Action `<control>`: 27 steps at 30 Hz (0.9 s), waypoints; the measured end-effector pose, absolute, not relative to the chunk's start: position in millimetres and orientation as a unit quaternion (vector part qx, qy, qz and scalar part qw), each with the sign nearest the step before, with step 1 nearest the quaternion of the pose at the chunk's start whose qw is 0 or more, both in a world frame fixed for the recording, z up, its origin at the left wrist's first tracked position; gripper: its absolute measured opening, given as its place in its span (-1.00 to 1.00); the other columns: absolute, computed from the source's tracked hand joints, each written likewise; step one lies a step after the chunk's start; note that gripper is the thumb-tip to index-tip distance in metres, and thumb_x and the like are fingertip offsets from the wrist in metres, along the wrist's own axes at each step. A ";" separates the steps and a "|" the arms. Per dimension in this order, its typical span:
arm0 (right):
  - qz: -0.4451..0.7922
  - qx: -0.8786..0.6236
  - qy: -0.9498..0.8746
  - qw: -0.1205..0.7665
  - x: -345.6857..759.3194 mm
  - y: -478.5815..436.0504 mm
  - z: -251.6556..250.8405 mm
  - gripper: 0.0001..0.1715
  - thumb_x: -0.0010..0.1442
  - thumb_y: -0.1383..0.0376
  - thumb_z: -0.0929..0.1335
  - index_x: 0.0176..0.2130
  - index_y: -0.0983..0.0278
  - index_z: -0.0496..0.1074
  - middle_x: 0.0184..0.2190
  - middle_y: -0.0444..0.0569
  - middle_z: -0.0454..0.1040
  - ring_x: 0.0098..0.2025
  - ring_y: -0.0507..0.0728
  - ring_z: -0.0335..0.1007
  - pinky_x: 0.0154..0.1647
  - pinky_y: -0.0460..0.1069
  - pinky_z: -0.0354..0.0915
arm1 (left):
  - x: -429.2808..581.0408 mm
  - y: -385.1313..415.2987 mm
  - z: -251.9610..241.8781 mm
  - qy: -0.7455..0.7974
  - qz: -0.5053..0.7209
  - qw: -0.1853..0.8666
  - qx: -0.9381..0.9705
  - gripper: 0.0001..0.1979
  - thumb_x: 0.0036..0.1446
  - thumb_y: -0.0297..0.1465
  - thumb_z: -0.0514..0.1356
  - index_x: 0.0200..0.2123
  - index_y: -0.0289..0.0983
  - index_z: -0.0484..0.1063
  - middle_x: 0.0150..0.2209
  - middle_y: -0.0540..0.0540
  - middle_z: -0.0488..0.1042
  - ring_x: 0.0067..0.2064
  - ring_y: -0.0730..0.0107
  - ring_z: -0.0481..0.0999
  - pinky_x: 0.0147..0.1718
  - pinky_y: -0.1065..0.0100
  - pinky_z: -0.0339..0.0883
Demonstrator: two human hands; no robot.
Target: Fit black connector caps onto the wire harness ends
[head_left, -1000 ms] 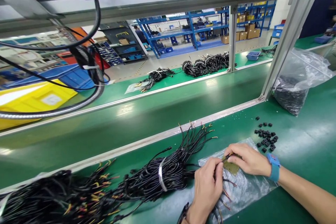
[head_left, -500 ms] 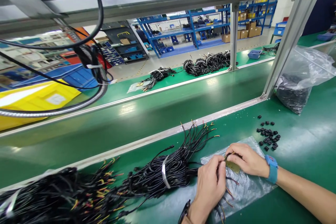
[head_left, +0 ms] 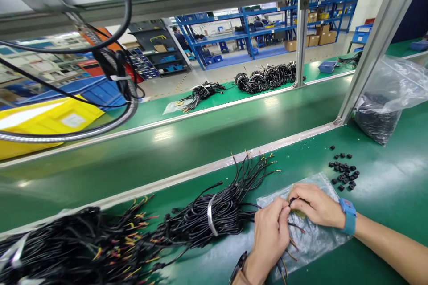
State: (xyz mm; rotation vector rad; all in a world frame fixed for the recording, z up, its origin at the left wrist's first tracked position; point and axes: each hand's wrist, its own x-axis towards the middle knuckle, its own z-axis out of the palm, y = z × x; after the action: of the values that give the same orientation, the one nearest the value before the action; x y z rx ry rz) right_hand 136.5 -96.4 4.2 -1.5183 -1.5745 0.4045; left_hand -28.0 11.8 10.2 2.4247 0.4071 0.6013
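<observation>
My left hand [head_left: 270,231] pinches a thin black wire whose coloured ends trail below it. My right hand [head_left: 314,205], with a blue wristband, is closed on a small black part at the wire's tip, fingertips meeting the left hand's. Both hands rest over a clear plastic bag [head_left: 309,236] lying flat on the green bench. A bundle of black wires [head_left: 214,218] tied with a white band lies just left of my left hand. A little heap of small black parts [head_left: 344,173] sits beyond my right hand.
A big tangle of black wires with red and yellow tips [head_left: 83,249] fills the near left. A green conveyor belt [head_left: 200,142] runs across behind a metal rail. A bag of black parts [head_left: 381,116] stands at right by an aluminium post [head_left: 374,40]. Cables [head_left: 113,67] hang at upper left.
My hands have drawn closer together, fingertips now meeting on the wire's end. The view has shifted slightly; the wires and parts lie where they were.
</observation>
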 end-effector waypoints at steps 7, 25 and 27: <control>0.151 -0.624 -0.653 0.401 130.0 -96.5 3.8 -0.55 0.52 0.13 0.14 -0.32 0.25 0.37 -0.42 -0.05 0.44 -0.37 0.11 0.31 -0.31 0.00 0.21 | -27.5 7.7 4.7 0.150 0.226 0.251 0.929 -0.74 0.37 -0.47 -0.03 -0.42 -0.18 0.24 -0.54 0.06 0.37 -0.52 0.45 0.39 -0.50 0.36 0.09; 0.097 -0.618 -0.722 0.295 139.3 -101.8 15.7 -0.67 0.51 0.18 0.14 -0.16 0.26 0.37 -0.28 0.04 0.45 -0.24 0.19 0.29 -0.17 0.09 0.25 | -25.4 11.5 9.3 0.176 0.229 0.331 0.898 -0.73 0.38 -0.41 -0.01 -0.43 -0.19 0.24 -0.54 0.05 0.37 -0.51 0.47 0.37 -0.50 0.41 0.09; 0.100 -0.622 -0.718 0.295 134.9 -100.6 11.7 -0.62 0.51 0.17 0.11 -0.21 0.26 0.36 -0.31 0.03 0.44 -0.26 0.18 0.29 -0.17 0.08 0.25 | -24.9 9.7 6.8 0.175 0.229 0.327 0.900 -0.73 0.36 -0.42 -0.02 -0.44 -0.19 0.21 -0.56 0.06 0.33 -0.53 0.47 0.34 -0.52 0.40 0.06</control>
State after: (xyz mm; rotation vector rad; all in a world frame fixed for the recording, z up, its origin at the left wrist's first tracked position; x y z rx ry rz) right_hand 134.9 -100.6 11.7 -1.6551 -1.9108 0.2662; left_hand -24.9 9.7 6.8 2.3584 0.4581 0.5998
